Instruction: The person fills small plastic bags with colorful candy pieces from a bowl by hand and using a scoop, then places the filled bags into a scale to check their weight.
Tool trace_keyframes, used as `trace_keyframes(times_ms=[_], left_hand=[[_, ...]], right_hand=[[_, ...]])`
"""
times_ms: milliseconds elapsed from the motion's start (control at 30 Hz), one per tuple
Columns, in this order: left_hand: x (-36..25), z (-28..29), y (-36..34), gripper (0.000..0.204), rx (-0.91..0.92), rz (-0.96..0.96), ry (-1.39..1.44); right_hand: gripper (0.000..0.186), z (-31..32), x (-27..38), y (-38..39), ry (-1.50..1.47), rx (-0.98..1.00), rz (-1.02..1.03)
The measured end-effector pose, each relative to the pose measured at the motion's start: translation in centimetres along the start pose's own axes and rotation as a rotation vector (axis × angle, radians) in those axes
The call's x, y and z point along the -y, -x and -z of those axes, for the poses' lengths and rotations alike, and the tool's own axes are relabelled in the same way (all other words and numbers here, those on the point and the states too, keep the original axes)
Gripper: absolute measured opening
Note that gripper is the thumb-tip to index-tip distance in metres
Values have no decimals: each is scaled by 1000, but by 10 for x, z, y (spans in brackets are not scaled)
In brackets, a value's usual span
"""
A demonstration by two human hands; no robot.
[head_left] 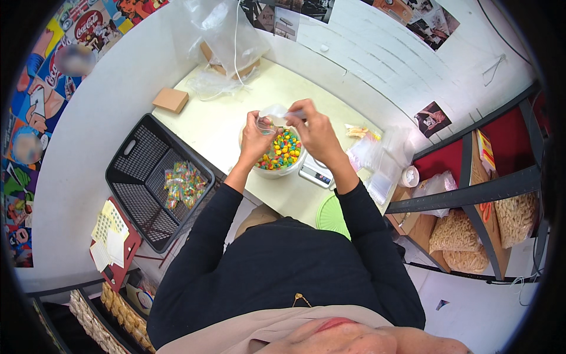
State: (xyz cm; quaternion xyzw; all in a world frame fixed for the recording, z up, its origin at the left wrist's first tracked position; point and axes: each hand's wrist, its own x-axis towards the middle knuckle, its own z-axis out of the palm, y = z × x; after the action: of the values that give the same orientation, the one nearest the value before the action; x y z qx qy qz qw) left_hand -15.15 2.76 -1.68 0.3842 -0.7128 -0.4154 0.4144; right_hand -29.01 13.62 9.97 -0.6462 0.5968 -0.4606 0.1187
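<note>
Above a round white tub [277, 173] filled with red, yellow and green candies [288, 148], both my hands are raised close together. My left hand [256, 143] is closed around a small clear cup-like piece [265, 124]; whether it holds anything cannot be made out. Pinched in the fingers of my right hand [317, 133] is a small clear plastic bag [276, 112], stretched across toward the left hand. Just right of the tub a white kitchen scale [316, 173] is partly covered by my right forearm. A green round lid [333, 213] lies near the table's front edge.
A black plastic crate [132, 194] with filled candy packets [184, 184] stands left of the table [221, 109]. A brown box [171, 100] sits at the table's left corner. Clear bags [386, 156] lie at the right, beside shelves [471, 194] with packed snacks.
</note>
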Motion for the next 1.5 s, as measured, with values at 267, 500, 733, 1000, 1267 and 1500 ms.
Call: trace_keyframes(times_ms=[267, 500, 733, 1000, 1267, 1500], left_hand=[[19, 22, 13, 61, -106, 54, 142], [31, 26, 21, 54, -169, 58, 198], [34, 27, 26, 53, -184, 53, 274], [37, 26, 28, 54, -173, 43, 253], [37, 26, 29, 51, -192, 27, 299], [41, 28, 30, 56, -163, 25, 232]], right_hand=[[14, -39, -85, 17, -334, -152, -340], [12, -86, -119, 21, 126, 39, -3], [12, -76, -114, 24, 40, 146, -165], [13, -69, -110, 26, -114, 133, -442], [16, -83, -115, 31, -119, 116, -540], [18, -84, -125, 26, -388, 97, -773]])
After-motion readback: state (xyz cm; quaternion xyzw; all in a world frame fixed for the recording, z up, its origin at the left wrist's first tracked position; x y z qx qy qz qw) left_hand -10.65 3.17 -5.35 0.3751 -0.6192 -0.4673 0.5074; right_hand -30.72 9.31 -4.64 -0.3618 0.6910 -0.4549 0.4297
